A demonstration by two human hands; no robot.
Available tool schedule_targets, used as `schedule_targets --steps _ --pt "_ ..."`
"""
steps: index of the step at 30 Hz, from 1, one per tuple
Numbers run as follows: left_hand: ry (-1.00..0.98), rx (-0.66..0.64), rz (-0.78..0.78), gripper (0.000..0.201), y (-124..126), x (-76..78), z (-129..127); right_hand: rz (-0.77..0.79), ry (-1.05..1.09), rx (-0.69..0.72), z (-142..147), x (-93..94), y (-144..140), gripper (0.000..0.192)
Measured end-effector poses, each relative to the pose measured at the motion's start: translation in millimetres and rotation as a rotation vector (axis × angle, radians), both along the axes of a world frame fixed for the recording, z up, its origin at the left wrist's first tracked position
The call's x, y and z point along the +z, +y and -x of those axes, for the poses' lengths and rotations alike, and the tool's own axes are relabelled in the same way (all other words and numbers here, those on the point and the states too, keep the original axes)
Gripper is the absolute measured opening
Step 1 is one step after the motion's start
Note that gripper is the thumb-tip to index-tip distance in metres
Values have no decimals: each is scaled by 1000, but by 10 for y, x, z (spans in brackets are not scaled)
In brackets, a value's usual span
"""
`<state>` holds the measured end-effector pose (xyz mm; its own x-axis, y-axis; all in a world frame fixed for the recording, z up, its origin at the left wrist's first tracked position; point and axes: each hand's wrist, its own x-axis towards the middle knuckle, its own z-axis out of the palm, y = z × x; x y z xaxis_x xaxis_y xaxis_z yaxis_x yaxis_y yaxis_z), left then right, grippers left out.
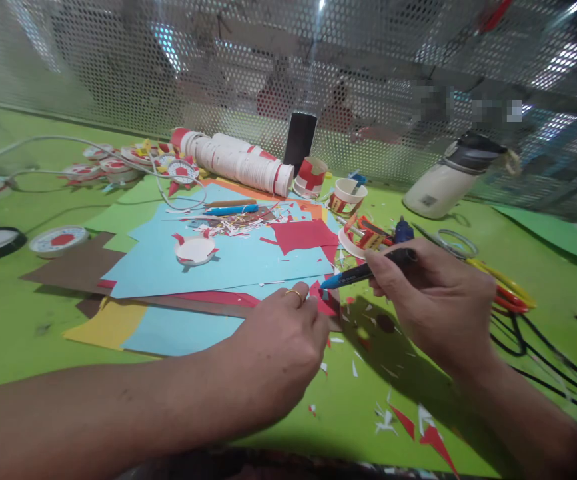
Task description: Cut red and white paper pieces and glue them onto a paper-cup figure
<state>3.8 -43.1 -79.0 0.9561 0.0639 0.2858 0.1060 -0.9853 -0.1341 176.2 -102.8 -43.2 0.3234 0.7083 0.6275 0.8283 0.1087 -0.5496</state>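
Observation:
My right hand grips a blue marker with a dark body, its tip touching a small red paper piece. My left hand, wearing a ring, pinches that red piece at its left edge and holds it down on the green table. Both hands are close together near the front centre, just below a stack of coloured paper sheets in light blue, red, brown and yellow.
A cut paper cup disc lies on the blue sheet. A lying stack of paper cups, cut cups, a phone, a white bottle, scissors, black cables and a perforated metal screen surround them.

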Motion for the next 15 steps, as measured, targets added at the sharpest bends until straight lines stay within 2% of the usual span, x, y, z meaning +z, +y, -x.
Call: schedule_targets --steps 15 --pt "13 23 28 10 -1 -20 5 12 -31 9 6 -36 18 20"
